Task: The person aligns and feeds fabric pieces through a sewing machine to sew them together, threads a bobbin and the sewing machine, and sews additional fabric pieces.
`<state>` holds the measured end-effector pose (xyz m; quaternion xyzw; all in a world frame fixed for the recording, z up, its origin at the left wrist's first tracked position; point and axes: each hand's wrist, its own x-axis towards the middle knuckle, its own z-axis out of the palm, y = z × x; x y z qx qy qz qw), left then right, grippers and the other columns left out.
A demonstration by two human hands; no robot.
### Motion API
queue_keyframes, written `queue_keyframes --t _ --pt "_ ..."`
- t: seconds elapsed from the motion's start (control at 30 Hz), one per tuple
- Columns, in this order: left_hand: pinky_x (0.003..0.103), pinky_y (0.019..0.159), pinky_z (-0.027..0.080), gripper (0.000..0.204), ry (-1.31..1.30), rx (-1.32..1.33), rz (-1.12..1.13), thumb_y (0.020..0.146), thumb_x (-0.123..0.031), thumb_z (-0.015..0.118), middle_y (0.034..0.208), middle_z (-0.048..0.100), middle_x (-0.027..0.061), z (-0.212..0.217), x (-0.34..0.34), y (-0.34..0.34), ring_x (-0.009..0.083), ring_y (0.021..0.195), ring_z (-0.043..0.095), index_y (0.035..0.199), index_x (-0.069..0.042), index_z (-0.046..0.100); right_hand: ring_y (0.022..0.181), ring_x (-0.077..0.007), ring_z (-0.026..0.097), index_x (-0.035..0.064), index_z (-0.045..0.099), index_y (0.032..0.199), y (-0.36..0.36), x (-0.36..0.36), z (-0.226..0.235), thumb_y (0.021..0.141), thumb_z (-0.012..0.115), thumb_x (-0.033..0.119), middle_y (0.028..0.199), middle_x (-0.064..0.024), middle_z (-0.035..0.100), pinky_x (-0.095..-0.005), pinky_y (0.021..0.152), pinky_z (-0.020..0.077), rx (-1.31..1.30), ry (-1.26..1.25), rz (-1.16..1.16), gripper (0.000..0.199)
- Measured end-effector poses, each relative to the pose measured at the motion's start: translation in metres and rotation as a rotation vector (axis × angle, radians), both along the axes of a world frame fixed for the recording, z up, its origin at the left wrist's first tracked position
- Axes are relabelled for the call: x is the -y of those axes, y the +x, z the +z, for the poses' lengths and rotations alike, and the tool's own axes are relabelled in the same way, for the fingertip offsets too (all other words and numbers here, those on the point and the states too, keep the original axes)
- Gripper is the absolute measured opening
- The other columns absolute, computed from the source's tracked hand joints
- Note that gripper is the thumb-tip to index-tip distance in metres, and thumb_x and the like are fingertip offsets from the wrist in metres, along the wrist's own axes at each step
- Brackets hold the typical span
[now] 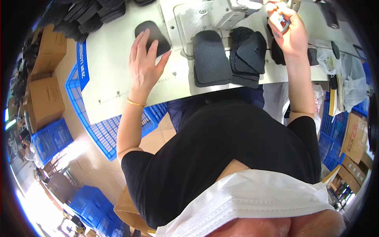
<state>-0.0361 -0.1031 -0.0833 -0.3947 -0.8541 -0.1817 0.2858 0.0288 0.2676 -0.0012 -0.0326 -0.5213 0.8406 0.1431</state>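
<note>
My left hand point(144, 65) lies on the pale sewing table with its fingers spread, the fingertips resting on a black rounded fabric pad point(161, 46). At the upper right, my right hand point(291, 33) is closed around a small metal tool point(285, 26) that looks like thread snips; the fingers cover most of it. Between my hands lies a neat stack of black pads point(211, 59). Beside that stack is a looser pile of black ribbed pads point(248, 53), fanned at different angles. More dark pieces sit partly hidden below my right hand.
A white sewing machine point(205, 14) stands at the table's far middle. Heaped black pads point(89, 14) cover the far left corner. A blue plastic crate point(106, 138) is under the table's left edge. Cardboard boxes point(45, 96) stand further left; plastic bags point(351, 79) hang at right.
</note>
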Motion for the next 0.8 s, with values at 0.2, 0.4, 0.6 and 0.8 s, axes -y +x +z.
queue_keyframes --t 0.2,0.4,0.6,0.8 --pt "0.043 0.093 0.05 0.032 0.14 -0.088 -0.112 0.078 -0.013 0.078 0.129 0.058 0.0221 0.031 -0.03 0.01 0.0378 0.113 0.059 0.104 0.001 0.065 0.056 -0.0095 0.054 -0.0045 0.063 0.114 0.013 -0.022 0.014 0.094 0.052 0.008 0.091 -0.0107 0.066 -0.0216 0.048 0.0377 -0.062 0.517 -0.122 0.026" --pt "0.04 0.091 0.052 0.03 0.188 -0.149 -0.356 0.078 -0.008 0.077 0.127 0.06 0.0209 0.058 -0.087 0.036 0.0342 0.11 0.062 0.106 -0.002 0.068 0.114 -0.0281 0.059 0.0019 0.056 0.133 -0.039 -0.004 0.029 0.081 0.081 0.023 0.127 -0.0146 0.063 -0.0391 0.098 0.047 -0.397 1.297 0.293 0.062" --pt "0.042 0.089 0.054 0.035 0.143 -0.198 -0.513 0.073 -0.005 0.078 0.12 0.064 0.02 0.072 -0.106 0.058 0.0337 0.107 0.063 0.105 0.002 0.068 0.082 -0.0174 0.055 -0.0009 0.058 0.116 0.0 -0.038 0.022 0.093 0.068 0.024 0.1 -0.0104 0.063 -0.031 0.074 0.046 0.127 1.192 0.055 0.035" --pt "0.047 0.098 0.048 0.032 0.112 -0.405 -0.474 0.078 -0.013 0.075 0.119 0.067 0.0074 0.088 -0.131 0.088 0.0278 0.117 0.06 0.109 -0.007 0.069 0.083 -0.0349 0.06 0.0008 0.059 0.114 0.076 0.02 0.013 0.088 0.068 0.015 0.091 -0.0168 0.057 -0.0389 0.073 0.0491 -0.013 1.326 -0.055 0.031"
